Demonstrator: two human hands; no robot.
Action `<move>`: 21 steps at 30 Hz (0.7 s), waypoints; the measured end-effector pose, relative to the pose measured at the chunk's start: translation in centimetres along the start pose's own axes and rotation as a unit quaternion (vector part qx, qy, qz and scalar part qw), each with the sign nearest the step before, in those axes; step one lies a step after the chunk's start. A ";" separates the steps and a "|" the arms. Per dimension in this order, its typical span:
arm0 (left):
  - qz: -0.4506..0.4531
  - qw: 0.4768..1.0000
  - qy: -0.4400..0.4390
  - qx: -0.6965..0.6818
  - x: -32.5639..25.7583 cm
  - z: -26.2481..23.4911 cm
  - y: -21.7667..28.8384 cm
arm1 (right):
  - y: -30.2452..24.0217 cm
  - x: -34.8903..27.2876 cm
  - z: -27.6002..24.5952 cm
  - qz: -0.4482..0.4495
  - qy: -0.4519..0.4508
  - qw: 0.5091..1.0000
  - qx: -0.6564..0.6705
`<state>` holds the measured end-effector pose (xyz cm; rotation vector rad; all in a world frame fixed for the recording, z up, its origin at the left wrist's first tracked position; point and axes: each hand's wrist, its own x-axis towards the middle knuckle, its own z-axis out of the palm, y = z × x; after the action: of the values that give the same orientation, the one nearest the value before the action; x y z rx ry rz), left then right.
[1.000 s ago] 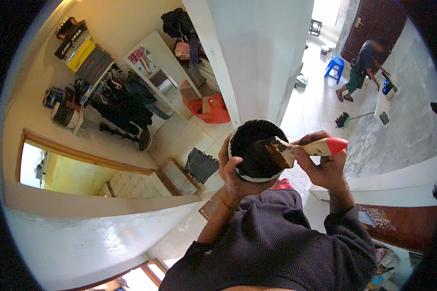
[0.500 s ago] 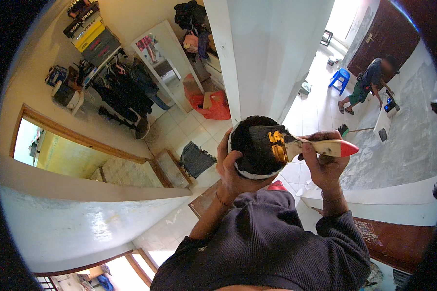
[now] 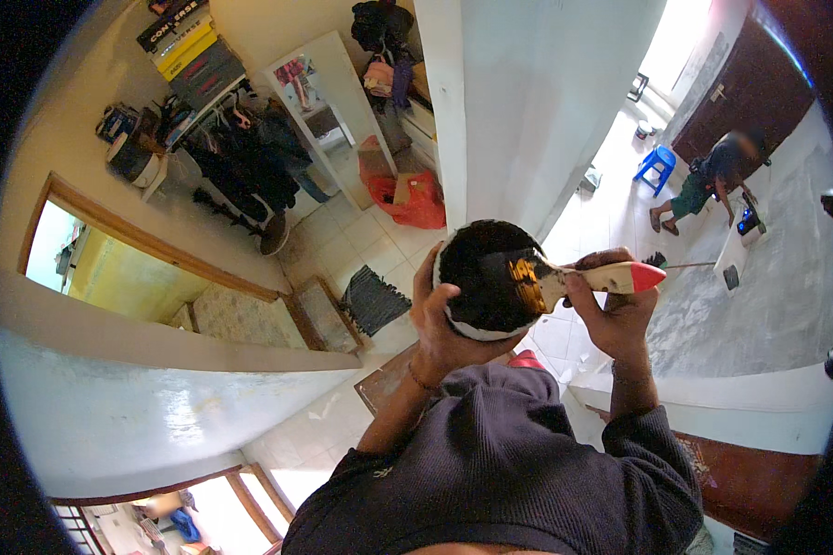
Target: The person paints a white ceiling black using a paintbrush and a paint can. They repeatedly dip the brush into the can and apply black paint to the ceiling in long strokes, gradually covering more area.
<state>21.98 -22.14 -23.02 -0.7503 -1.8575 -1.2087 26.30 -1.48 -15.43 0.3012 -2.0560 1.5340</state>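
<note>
My left hand (image 3: 441, 324) is wrapped around a round tub (image 3: 472, 331) with a white rim and a very dark inside. In my right hand (image 3: 617, 321) I grip a paintbrush (image 3: 607, 279) by its pale handle, which ends in a red tip. The brush lies across the tub's right rim. Its dark bristles point left into the tub and hardly stand out from the dark inside. Dark smears mark the metal band and the neck of the handle. The depth of the dark contents cannot be made out.
A pale wall edge (image 3: 528, 120) stands straight ahead. To the right, a person (image 3: 713, 180) bends near a blue stool (image 3: 655, 169). Leftward are hanging clothes (image 3: 241, 162), stacked boxes (image 3: 199, 69), a leaning mirror (image 3: 329, 111), a red bag (image 3: 412, 202) and a dark floor mat (image 3: 375, 302).
The brush has moved left and farther into the tub, with less of its bristles showing. My left hand keeps its hold. The whole view has shifted slightly.
</note>
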 end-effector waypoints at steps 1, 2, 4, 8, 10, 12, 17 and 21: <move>0.005 1.000 -0.005 0.007 0.0 -0.1 -0.1 | 0.0 0.1 0.1 0.011 0.030 0.999 0.038; 0.009 1.000 -0.010 0.013 0.0 -0.2 -0.1 | -0.1 0.2 0.2 0.051 0.066 0.990 0.110; 0.015 1.000 0.001 -0.005 0.0 -0.3 -0.2 | -0.2 0.4 0.2 0.041 0.033 0.996 0.075; 0.015 1.000 0.005 0.003 0.1 -1.1 -0.4 | -0.3 1.4 0.4 0.094 -0.007 0.989 0.117; 0.010 1.000 0.017 0.009 0.1 -1.6 -0.4 | -0.3 1.9 0.9 0.107 -0.022 0.988 0.105; -0.009 0.999 0.032 0.022 0.1 -2.3 -0.3 | -0.2 2.5 1.6 0.163 0.012 0.973 0.165; -0.057 0.993 0.080 0.068 -0.1 -4.6 -0.2 | 0.6 4.1 3.6 0.266 0.027 0.893 0.361; -0.064 0.985 0.100 0.125 0.0 -6.4 0.4 | 1.2 4.7 5.1 0.368 0.023 0.836 0.405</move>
<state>24.13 -27.96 -21.30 -0.3626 -1.8646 -1.0615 20.34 -5.19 -14.80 -0.2822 -1.4014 2.8151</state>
